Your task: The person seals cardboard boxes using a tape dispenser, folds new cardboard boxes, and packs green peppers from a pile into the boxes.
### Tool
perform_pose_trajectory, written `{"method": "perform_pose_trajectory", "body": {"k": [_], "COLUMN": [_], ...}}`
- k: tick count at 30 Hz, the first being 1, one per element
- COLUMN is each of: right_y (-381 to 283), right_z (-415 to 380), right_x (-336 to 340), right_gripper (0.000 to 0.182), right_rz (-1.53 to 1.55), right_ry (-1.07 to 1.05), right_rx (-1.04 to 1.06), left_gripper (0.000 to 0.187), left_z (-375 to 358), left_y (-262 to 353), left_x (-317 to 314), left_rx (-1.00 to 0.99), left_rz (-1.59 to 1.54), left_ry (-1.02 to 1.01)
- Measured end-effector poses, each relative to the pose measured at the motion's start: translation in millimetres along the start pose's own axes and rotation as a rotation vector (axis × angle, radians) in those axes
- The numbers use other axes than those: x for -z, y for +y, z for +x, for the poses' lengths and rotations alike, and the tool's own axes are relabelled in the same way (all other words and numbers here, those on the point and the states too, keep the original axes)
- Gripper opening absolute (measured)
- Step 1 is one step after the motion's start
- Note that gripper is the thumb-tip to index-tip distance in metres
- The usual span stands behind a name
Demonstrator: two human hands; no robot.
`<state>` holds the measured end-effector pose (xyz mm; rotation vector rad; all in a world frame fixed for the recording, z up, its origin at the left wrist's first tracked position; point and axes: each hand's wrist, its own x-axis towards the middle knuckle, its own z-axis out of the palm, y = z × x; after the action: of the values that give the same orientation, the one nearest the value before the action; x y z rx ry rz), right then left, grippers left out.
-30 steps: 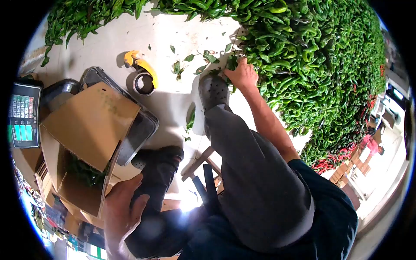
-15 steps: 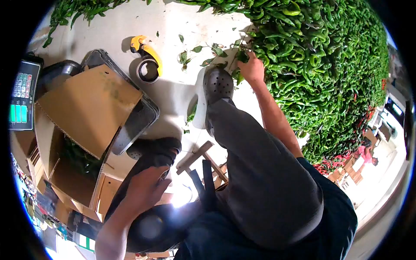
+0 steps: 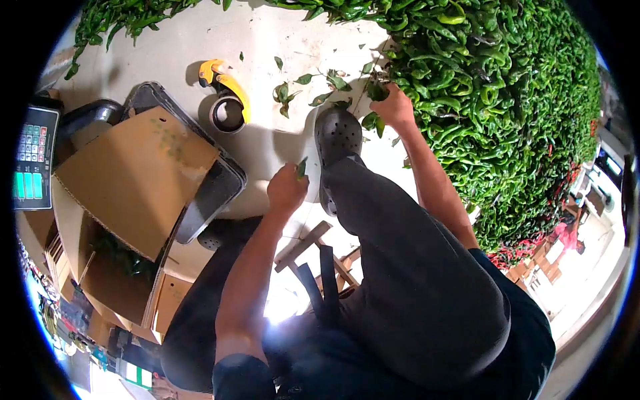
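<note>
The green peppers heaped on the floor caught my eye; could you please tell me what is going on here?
A person is working with both hands beside a heap of green peppers. The left hand holds a small green piece, pepper or leaf, I cannot tell which. The right hand is at the edge of the heap, its grip partly hidden. A cardboard box with dark green contents stands at the left, and a yellow tape dispenser is on the floor ahead.

Pepper heap (image 3: pixel 497 120) filled R side of floor (image 3: pixel 273 40), more along far edge. Tape dispenser (image 3: pixel 230 97) on floor, L of loose leaves (image 3: pixel 284 99). Box (image 3: pixel 117 293) far L; scale display (image 3: pixel 32 157) beyond. R grip (image 3: pixel 388 100) at heap's L edge; L grip (image 3: pixel 291 187) betw. box & R shoe (image 3: pixel 339 137).
</note>
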<state>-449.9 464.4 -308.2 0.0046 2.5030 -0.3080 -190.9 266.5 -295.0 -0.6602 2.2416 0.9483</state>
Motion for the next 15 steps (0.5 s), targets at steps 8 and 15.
{"method": "perform_pose_trajectory", "body": {"k": [8, 15], "right_y": [-3.8, -13.2], "right_z": [-21.7, -22.5], "right_x": [-1.5, 4.7], "right_gripper": [0.066, 0.056], "right_rz": [-0.209, -0.211], "right_ry": [0.058, 0.016], "right_rx": [0.042, 0.007], "left_gripper": [0.043, 0.046], "left_z": [-13.9, -34.5], "left_y": [39.6, 109.7], "left_x": [125.3, 183.2], "left_rx": [-0.083, -0.327], "left_rz": [-1.716, -1.619], "left_ry": [-0.299, -0.164]}}
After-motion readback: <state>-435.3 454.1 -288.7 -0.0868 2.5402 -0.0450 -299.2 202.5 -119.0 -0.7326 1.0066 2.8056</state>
